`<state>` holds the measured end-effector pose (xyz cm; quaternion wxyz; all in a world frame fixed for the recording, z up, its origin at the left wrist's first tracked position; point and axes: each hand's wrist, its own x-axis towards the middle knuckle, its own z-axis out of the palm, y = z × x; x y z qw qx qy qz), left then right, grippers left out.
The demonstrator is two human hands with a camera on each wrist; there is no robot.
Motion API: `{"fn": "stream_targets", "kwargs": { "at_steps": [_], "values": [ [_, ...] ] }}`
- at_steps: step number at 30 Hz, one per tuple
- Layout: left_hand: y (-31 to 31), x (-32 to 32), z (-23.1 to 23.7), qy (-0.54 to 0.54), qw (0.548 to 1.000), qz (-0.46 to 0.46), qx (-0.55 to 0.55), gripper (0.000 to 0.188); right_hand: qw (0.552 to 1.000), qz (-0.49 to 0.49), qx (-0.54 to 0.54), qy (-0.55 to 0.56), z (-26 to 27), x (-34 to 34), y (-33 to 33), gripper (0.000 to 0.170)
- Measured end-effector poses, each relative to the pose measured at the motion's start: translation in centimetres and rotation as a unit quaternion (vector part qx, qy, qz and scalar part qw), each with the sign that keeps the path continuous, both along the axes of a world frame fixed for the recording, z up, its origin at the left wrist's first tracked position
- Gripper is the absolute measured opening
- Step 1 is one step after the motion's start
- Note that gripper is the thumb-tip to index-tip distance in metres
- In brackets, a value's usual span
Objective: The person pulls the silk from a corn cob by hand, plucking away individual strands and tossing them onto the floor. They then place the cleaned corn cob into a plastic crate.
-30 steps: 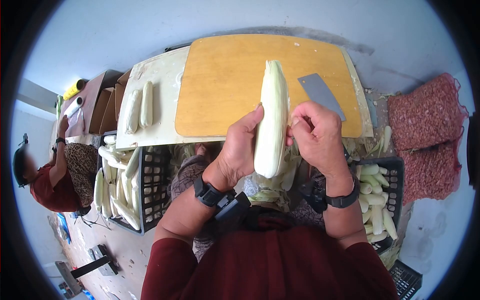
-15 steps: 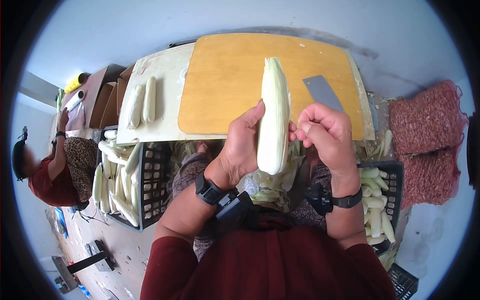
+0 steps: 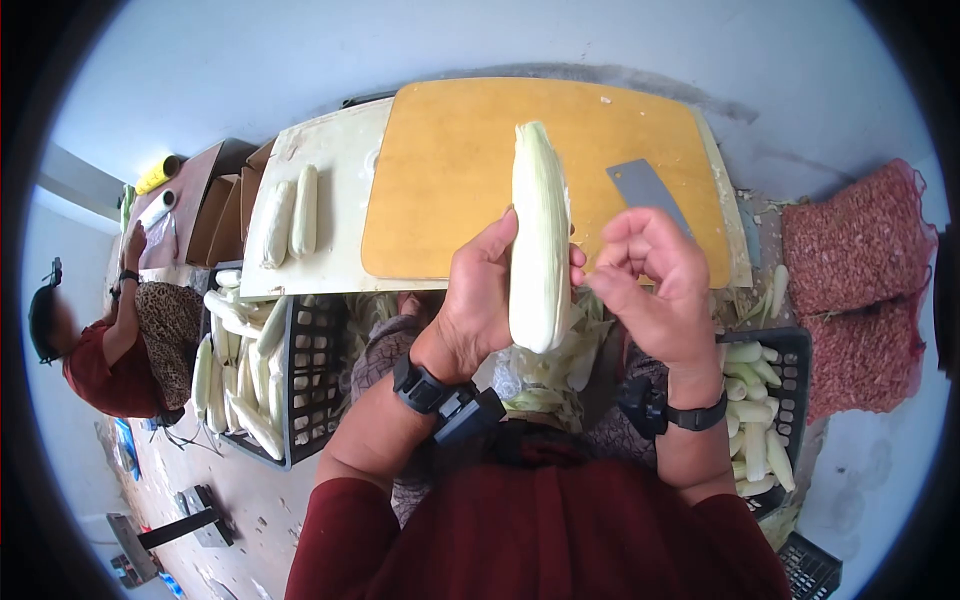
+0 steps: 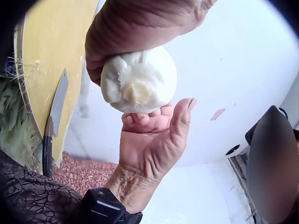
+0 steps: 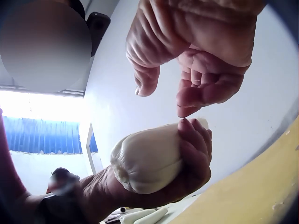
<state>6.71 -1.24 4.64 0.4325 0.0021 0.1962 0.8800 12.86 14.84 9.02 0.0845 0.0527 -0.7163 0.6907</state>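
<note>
An ear of corn in pale green husk [image 3: 540,240] stands upright in my left hand [image 3: 480,295], whose thumb and fingers wrap round it. Its cut base [image 4: 138,91] faces the left wrist camera. Just right of the corn, my right hand [image 3: 655,285] hangs with bent, parted fingers and nothing visible between them. In the right wrist view the right thumb stands apart from the fingers, and the right hand [image 5: 196,56] is close to the left fingertips [image 5: 194,133].
Beyond the hands lie a yellow board [image 3: 450,180] and a cleaver [image 3: 648,192]. Two ears [image 3: 303,212] rest on the pale table. Black crates [image 3: 312,375] of corn flank me, red mesh sacks [image 3: 850,250] stand right, and another person [image 3: 125,340] sits left.
My right hand has loosened, its thumb and fingers now parted where they were pinched together. The left hand still grips the corn, which has shifted slightly left in view.
</note>
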Motion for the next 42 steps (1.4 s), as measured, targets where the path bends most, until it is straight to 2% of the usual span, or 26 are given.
{"fn": "stream_targets", "kwargs": {
  "at_steps": [1, 2, 5, 9, 12, 14, 17, 24, 26, 30, 32, 33, 36, 39, 40, 42],
  "values": [
    [0.2, 0.0, 0.0, -0.008, 1.000, 0.007, -0.016, 0.050, 0.998, -0.028, 0.032, 0.037, -0.5, -0.2, -0.1, 0.029],
    [0.3, 0.1, 0.1, -0.016, 0.999, 0.015, -0.032, 0.048, 0.998, -0.031, 0.031, 0.039, -0.8, -0.3, 0.0, 0.029],
    [0.1, 0.1, 0.0, -0.015, 1.000, 0.000, -0.021, 0.047, 0.976, -0.037, 0.212, 0.029, -1.1, -0.4, 0.1, 0.044],
    [0.0, 0.1, -0.7, 0.000, 1.000, -0.006, 0.025, 0.047, 0.959, -0.027, 0.283, 0.024, -1.0, -0.5, 0.1, 0.043],
    [0.3, 0.7, 0.3, -0.023, 0.999, 0.018, -0.029, 0.045, 0.951, -0.048, 0.299, 0.066, -1.2, -0.5, 0.0, 0.038],
    [0.5, 0.8, 0.6, 0.000, 0.995, 0.013, -0.095, 0.044, 0.947, -0.036, 0.300, 0.104, -1.2, -0.6, 0.0, 0.032],
    [0.1, 0.6, 0.0, 0.056, 0.996, -0.016, -0.072, 0.045, 0.960, -0.010, 0.273, 0.056, -1.2, -0.5, 0.1, 0.025],
    [0.2, 0.5, -0.1, -0.001, 0.998, -0.039, -0.049, 0.045, 0.956, -0.004, 0.283, 0.081, -0.8, -0.2, 0.4, 0.018],
    [0.2, 0.6, 0.1, 0.024, 0.998, -0.036, -0.036, 0.045, 0.982, 0.012, 0.174, 0.072, -0.8, 0.0, 0.4, 0.013],
    [0.6, 0.5, 0.4, -0.007, 0.998, 0.006, -0.068, 0.048, 0.987, 0.081, 0.124, 0.060, 0.7, 0.7, 1.6, 0.015],
    [0.4, 0.0, -0.2, 0.006, 0.998, -0.046, -0.038, 0.052, 0.993, 0.120, -0.013, -0.005, 1.7, 1.3, 1.8, 0.014],
    [0.2, -0.1, -0.3, 0.006, 0.998, -0.043, -0.039, 0.052, 0.991, 0.122, -0.052, -0.029, 2.0, 1.4, 2.0, 0.015],
    [0.2, -0.1, -0.2, 0.016, 0.998, -0.057, -0.005, 0.056, 0.982, 0.161, -0.075, -0.060, 2.4, 1.6, 2.4, 0.012],
    [0.5, 0.1, 0.3, -0.014, 0.999, -0.009, -0.041, 0.055, 0.978, 0.157, -0.124, -0.066, 2.1, 1.6, 1.1, 0.010],
    [0.4, 0.1, 0.1, -0.021, 1.000, -0.010, -0.004, 0.054, 0.978, 0.158, -0.124, -0.064, 1.7, 1.5, 1.0, 0.010],
    [0.4, -0.1, -0.5, -0.023, 0.999, -0.011, 0.033, 0.054, 0.996, 0.079, -0.020, -0.044, 0.4, 1.1, 0.9, 0.012]
  ]
}}
